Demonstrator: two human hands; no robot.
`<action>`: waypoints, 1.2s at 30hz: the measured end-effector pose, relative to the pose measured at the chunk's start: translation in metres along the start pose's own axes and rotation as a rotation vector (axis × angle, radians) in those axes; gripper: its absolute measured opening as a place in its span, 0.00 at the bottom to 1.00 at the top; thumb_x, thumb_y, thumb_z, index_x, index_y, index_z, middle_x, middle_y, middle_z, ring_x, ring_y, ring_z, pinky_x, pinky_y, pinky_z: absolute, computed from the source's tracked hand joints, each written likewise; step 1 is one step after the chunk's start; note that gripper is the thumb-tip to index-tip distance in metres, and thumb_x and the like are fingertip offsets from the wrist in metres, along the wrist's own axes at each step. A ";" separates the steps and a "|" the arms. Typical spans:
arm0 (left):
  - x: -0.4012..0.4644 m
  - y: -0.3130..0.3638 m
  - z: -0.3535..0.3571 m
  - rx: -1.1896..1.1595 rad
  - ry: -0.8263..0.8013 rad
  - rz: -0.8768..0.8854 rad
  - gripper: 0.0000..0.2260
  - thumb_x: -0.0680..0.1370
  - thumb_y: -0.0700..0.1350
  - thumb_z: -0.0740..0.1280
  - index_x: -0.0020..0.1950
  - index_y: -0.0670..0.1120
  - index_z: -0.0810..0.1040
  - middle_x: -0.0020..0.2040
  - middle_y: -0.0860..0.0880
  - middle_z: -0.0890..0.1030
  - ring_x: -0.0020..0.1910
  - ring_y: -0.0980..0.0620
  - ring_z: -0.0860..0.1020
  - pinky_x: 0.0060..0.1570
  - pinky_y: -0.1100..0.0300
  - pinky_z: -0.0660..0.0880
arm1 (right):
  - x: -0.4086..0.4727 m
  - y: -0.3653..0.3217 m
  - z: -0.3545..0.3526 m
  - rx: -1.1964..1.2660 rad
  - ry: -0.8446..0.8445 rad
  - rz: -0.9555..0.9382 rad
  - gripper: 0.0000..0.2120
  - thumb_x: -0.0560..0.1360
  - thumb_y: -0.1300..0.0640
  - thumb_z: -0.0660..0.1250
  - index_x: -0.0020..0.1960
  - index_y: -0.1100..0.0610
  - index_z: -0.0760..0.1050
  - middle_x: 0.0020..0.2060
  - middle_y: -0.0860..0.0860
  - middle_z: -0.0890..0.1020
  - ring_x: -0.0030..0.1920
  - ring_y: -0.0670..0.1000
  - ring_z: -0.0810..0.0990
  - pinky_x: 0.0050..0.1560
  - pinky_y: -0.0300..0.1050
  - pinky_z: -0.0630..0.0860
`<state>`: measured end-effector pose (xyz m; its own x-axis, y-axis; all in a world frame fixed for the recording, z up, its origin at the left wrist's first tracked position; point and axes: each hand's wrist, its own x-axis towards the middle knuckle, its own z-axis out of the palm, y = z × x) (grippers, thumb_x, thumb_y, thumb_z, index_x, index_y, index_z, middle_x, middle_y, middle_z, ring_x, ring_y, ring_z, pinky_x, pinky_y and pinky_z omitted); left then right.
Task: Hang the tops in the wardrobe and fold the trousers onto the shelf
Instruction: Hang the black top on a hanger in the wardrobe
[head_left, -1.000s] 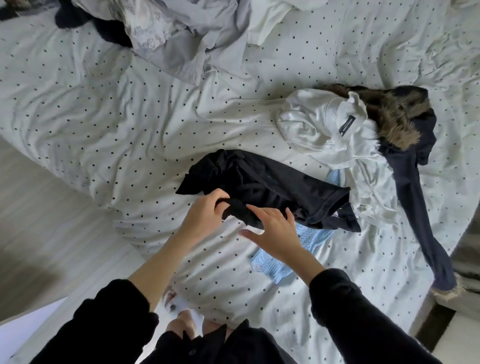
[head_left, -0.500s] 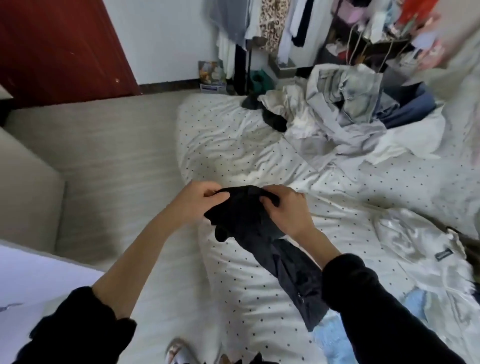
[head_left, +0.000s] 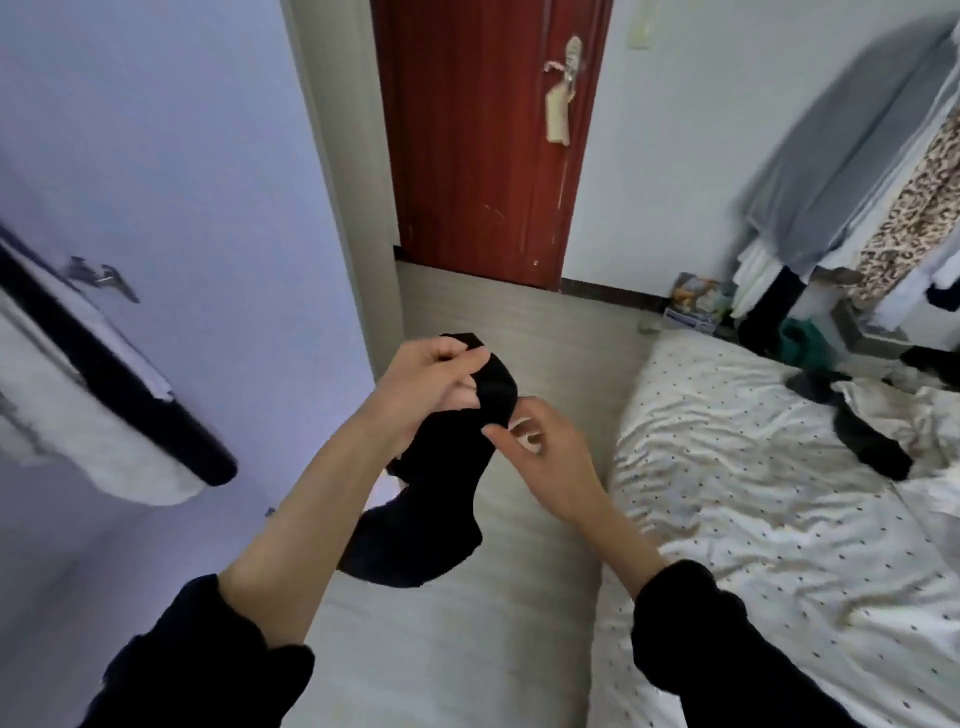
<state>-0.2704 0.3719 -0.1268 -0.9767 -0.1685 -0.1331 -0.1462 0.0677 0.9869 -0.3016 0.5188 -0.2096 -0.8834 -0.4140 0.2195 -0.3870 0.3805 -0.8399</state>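
A black garment (head_left: 436, 473) hangs bunched in the air above the floor, between the wall and the bed. My left hand (head_left: 423, 382) grips its top edge with curled fingers. My right hand (head_left: 540, 452) pinches the cloth just below, thumb and fingers against the fabric. The lower part of the garment droops behind my left forearm. Hung clothes (head_left: 857, 171) on a rail fill the far right. More loose clothes (head_left: 883, 415) lie on the bed's far end.
A bed (head_left: 753, 519) with a white dotted sheet takes up the right. A red door (head_left: 483, 140) stands straight ahead. On the left, a white panel (head_left: 182, 182) carries a dark-edged white item (head_left: 104, 395). Grey floor runs between them.
I have lifted the black garment off the bed and turned left, away from the bed toward the door and the white panel. Both hands stayed on the cloth.
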 end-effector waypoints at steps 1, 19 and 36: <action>-0.005 0.002 -0.016 0.006 0.035 0.001 0.12 0.79 0.42 0.65 0.36 0.42 0.69 0.21 0.56 0.69 0.21 0.61 0.70 0.31 0.71 0.71 | 0.009 -0.009 0.011 0.029 -0.002 -0.010 0.05 0.74 0.59 0.70 0.48 0.60 0.77 0.44 0.49 0.79 0.39 0.38 0.76 0.42 0.27 0.69; -0.076 -0.040 -0.198 0.519 0.692 -0.169 0.03 0.76 0.42 0.68 0.43 0.46 0.80 0.32 0.52 0.79 0.29 0.61 0.76 0.34 0.72 0.68 | 0.126 -0.125 0.185 -0.010 -0.624 -0.425 0.06 0.77 0.59 0.65 0.46 0.55 0.81 0.32 0.44 0.79 0.34 0.43 0.76 0.36 0.34 0.71; -0.194 -0.037 -0.302 0.014 1.470 -0.092 0.09 0.78 0.38 0.60 0.45 0.35 0.78 0.37 0.42 0.79 0.33 0.48 0.76 0.42 0.59 0.76 | 0.137 -0.177 0.349 -0.507 -0.749 -0.807 0.13 0.77 0.52 0.61 0.58 0.55 0.77 0.52 0.52 0.79 0.59 0.55 0.70 0.59 0.52 0.65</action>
<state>-0.0278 0.1049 -0.1096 0.0687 -0.9973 0.0247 -0.2075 0.0099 0.9782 -0.2617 0.1062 -0.2041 -0.0330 -0.9936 0.1076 -0.9637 0.0031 -0.2670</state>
